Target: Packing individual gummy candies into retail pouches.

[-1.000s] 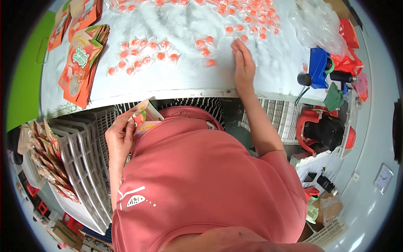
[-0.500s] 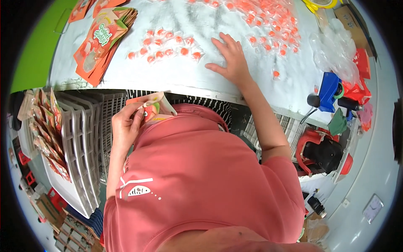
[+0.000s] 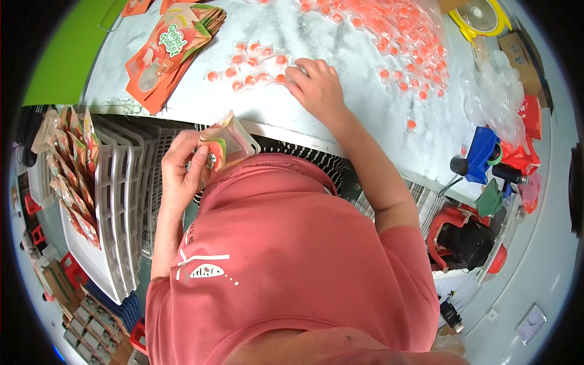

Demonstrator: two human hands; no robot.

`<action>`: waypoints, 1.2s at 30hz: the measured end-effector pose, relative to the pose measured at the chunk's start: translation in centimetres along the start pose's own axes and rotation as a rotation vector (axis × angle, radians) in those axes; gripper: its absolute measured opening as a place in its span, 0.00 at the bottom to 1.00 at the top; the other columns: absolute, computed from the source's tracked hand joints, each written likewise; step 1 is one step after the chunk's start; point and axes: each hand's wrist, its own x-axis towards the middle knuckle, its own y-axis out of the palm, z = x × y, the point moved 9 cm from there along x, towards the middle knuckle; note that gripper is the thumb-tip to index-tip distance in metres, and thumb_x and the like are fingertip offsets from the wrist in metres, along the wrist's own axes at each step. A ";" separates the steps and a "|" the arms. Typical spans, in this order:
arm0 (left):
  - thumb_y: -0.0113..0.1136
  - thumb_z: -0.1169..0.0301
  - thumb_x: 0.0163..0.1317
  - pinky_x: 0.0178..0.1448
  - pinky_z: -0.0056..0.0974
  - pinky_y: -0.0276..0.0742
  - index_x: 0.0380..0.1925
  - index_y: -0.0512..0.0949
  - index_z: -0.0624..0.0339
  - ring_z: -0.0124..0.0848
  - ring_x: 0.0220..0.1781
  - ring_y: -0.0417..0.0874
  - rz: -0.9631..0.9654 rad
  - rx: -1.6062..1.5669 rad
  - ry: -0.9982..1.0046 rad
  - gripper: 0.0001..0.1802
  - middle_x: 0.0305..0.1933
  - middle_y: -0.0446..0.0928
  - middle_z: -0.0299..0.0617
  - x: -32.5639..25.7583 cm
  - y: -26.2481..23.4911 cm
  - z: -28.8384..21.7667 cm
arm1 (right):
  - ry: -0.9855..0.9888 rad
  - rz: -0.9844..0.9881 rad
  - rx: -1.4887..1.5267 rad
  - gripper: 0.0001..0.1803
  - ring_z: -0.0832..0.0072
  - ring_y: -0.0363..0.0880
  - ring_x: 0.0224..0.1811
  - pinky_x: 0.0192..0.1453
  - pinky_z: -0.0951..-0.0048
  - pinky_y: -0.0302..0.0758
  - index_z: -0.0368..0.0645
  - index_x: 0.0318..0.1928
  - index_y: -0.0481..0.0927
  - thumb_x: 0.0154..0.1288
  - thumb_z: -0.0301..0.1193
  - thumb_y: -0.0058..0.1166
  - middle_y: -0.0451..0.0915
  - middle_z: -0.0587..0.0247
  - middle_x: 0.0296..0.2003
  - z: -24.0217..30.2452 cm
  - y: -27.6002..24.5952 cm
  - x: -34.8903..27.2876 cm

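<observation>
My left hand (image 3: 180,165) is closed on the edge of a printed snack pouch (image 3: 220,146), held below the table's front edge with its mouth gaping upward. Over the white tabletop (image 3: 243,112), my right hand (image 3: 317,89) has its fingers bent but apart, with the fingertips at the right side of a small group of individually wrapped orange-red candies (image 3: 250,62). Whether the fingertips press on a candy is hard to see. A larger heap of the same candies (image 3: 420,52) spreads farther right and back. One single candy (image 3: 412,125) lies apart from it.
A stack of flat pouches (image 3: 167,55) lies at the table's left. Grey-white crates (image 3: 115,201) stand below, beside several upright pouches (image 3: 74,176). On the right are a clear plastic bag (image 3: 496,91), a blue tool (image 3: 480,155) and a yellow fan (image 3: 480,18).
My right hand has moved left to the small candy group, its fingers curling from a spread pose. The pouch in my left hand now gapes wider. The view has shifted slightly.
</observation>
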 end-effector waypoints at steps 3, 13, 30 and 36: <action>0.58 0.78 0.66 0.43 0.34 0.74 0.41 0.81 0.67 0.34 0.38 0.80 -0.028 0.105 0.116 0.07 0.38 0.79 0.45 0.9 -0.9 -1.7 | -0.062 -0.042 -0.013 0.12 0.71 0.79 0.40 0.40 0.67 0.76 0.52 0.40 0.82 0.56 0.34 0.67 0.78 0.70 0.40 0.6 -0.6 -0.3; 0.59 0.78 0.65 0.35 0.32 0.73 0.43 0.81 0.68 0.29 0.32 0.77 -0.012 0.140 0.176 0.08 0.35 0.76 0.43 4.6 -0.3 -5.5 | 0.426 -0.119 0.737 0.05 0.81 0.80 0.28 0.30 0.78 0.75 0.42 0.36 0.84 0.64 0.29 0.64 0.82 0.70 0.30 -5.5 -1.0 -0.9; 0.60 0.77 0.67 0.35 0.30 0.72 0.44 0.81 0.69 0.27 0.35 0.76 0.000 0.038 0.259 0.09 0.36 0.75 0.41 8.3 5.1 -6.9 | 0.314 -0.450 1.111 0.09 0.82 0.80 0.33 0.35 0.81 0.77 0.35 0.41 0.80 0.73 0.30 0.55 0.83 0.65 0.33 3.2 -9.4 5.8; 0.61 0.77 0.65 0.34 0.30 0.72 0.43 0.83 0.67 0.25 0.31 0.76 -0.019 -0.020 0.310 0.09 0.32 0.76 0.39 8.5 5.4 -6.7 | 0.290 -0.394 1.006 0.13 0.84 0.76 0.34 0.32 0.82 0.73 0.36 0.40 0.80 0.77 0.32 0.48 0.78 0.65 0.37 2.1 -8.7 4.9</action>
